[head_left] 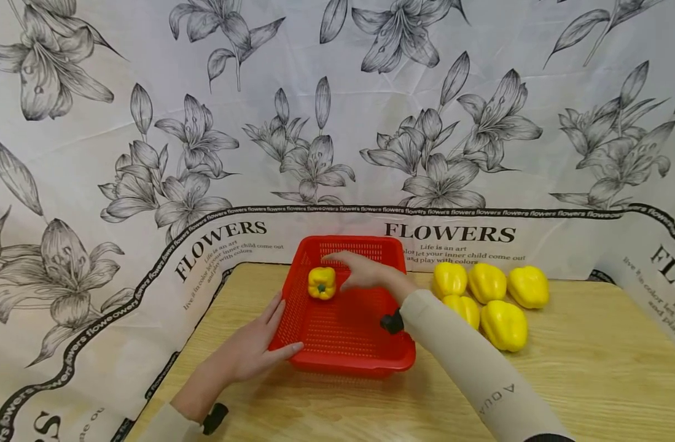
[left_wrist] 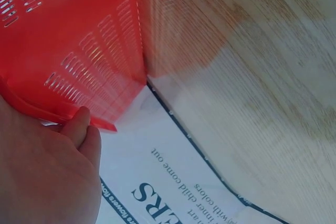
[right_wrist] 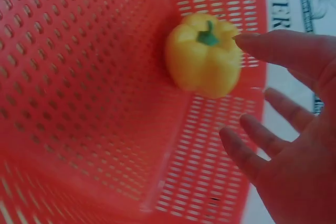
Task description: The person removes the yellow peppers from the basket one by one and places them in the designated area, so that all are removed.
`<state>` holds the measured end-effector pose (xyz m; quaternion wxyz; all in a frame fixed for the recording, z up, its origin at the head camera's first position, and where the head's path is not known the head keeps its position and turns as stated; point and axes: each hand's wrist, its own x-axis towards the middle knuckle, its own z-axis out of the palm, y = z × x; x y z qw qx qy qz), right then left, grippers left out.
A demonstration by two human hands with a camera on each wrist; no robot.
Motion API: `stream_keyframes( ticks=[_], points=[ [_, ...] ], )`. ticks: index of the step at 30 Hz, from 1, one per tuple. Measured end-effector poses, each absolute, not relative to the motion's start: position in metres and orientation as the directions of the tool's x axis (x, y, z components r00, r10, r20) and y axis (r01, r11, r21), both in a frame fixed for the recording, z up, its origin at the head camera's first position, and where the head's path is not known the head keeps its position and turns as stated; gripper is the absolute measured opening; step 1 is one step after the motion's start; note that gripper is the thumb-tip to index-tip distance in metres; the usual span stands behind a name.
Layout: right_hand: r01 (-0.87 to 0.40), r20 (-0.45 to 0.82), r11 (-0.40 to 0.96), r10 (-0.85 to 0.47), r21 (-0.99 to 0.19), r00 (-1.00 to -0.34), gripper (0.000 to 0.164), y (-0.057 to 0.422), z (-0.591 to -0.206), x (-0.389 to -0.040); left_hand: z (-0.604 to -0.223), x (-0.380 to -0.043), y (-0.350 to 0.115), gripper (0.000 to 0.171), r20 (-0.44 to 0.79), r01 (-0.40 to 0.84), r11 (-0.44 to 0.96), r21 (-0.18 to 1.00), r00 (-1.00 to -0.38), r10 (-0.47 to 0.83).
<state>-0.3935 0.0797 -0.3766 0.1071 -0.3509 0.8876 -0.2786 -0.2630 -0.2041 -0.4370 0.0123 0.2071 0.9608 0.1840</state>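
Note:
A red plastic basket (head_left: 348,334) with slotted walls stands on the table. My left hand (head_left: 247,348) holds its left rim, thumb at the front corner and fingers along the outer side; the left wrist view shows fingertips (left_wrist: 79,121) at the rim. Inside, toward the left wall, lies a yellow bell pepper (head_left: 322,283) with a green stem. Over the basket, just right of this pepper, my right hand (head_left: 362,270) has its fingers spread and holds nothing. In the right wrist view the tip of one finger overlaps the pepper's edge (right_wrist: 205,66).
Several more yellow bell peppers (head_left: 505,325) sit grouped on the wooden table (head_left: 591,356) to the basket's right, beside my right forearm. A white cloth (head_left: 337,172) printed with flowers and lettering hangs behind the table and along its sides.

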Motion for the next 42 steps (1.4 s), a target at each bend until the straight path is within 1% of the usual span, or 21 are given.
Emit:
stream_keyframes(
  ticks=[8,14,16,22,24,31,36,40,42],
  points=[
    [-0.472,-0.071,0.605,-0.660,-0.641,-0.748,0.080,0.065,-0.403,-0.408,-0.435,-0.262,-0.203,0.103,0.051,0.390,0.844,0.370,-0.915,0.400],
    [-0.401,-0.133,0.638,-0.622,-0.657,-0.772,0.081,0.058,-0.409,-0.406,-0.435,-0.263,-0.204,0.106,0.055,0.392,0.847,0.359,-0.915,0.400],
    [-0.400,-0.136,0.645,-0.618,-0.651,-0.775,0.079,0.057,-0.408,-0.406,-0.436,-0.263,-0.204,0.106,0.054,0.390,0.849,0.356,-0.916,0.398],
    [-0.474,-0.123,0.679,-0.634,-0.562,-0.763,0.076,0.055,-0.409,-0.407,-0.438,-0.264,-0.204,0.107,0.054,0.387,0.847,0.365,-0.917,0.396],
    [-0.479,-0.135,0.698,-0.629,-0.533,-0.766,0.076,0.054,-0.409,-0.407,-0.439,-0.264,-0.204,0.107,0.055,0.389,0.844,0.369,-0.916,0.398],
    [-0.437,-0.203,0.741,-0.597,-0.510,-0.776,0.076,0.057,-0.408,-0.400,-0.438,-0.262,-0.204,0.107,0.053,0.389,0.843,0.372,-0.916,0.398],
    [-0.453,-0.203,0.742,-0.605,-0.494,-0.770,0.076,0.057,-0.409,-0.396,-0.438,-0.262,-0.204,0.107,0.055,0.386,0.842,0.377,-0.917,0.395],
    [-0.501,-0.182,0.759,-0.609,-0.416,-0.772,0.072,0.056,-0.410,-0.395,-0.438,-0.262,-0.205,0.106,0.059,0.387,0.841,0.379,-0.916,0.396],
    [-0.505,-0.172,0.780,-0.591,-0.369,-0.788,0.068,0.056,-0.408,-0.393,-0.438,-0.262,-0.205,0.105,0.060,0.390,0.840,0.377,-0.916,0.398]
  ],
)
